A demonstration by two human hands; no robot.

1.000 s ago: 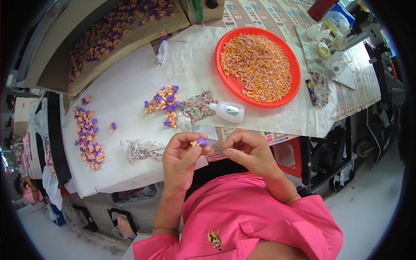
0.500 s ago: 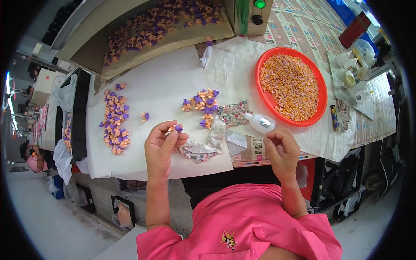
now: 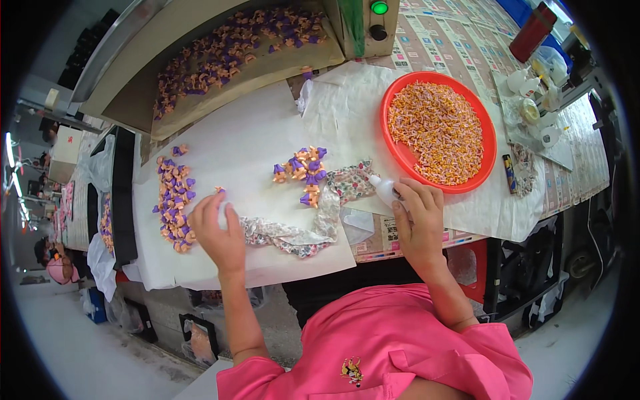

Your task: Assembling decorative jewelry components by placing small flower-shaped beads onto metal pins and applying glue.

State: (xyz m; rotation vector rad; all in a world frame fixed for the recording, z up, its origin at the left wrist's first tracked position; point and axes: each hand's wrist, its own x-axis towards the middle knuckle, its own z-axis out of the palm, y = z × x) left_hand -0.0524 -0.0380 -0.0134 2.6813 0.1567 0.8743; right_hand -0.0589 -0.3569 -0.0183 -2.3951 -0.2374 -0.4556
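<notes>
My left hand (image 3: 219,232) is over the white paper, thumb apart from the fingers, and nothing shows in its grip. A small peach-and-purple figure piece (image 3: 220,190) peeks out just beyond its fingertips. To its left lies a long pile of such pieces (image 3: 175,207); a smaller cluster (image 3: 303,165) sits near the middle. My right hand (image 3: 421,217) closes around a small white squeeze bottle (image 3: 383,189), its nozzle toward the left. A floral cloth strip (image 3: 287,235) curves between my hands.
A red round tray (image 3: 393,148) full of small orange and pink pieces stands right of centre. Behind the paper, a machine opening (image 3: 200,107) holds many figure pieces on a belt. Small bottles (image 3: 530,83), a red flask (image 3: 533,32) and a marker-like tube (image 3: 510,175) stand or lie farther right.
My left hand has moved left and its fingers have parted; the figure piece it pinched no longer shows in it. My right hand has moved onto the squeeze bottle and taken hold.
</notes>
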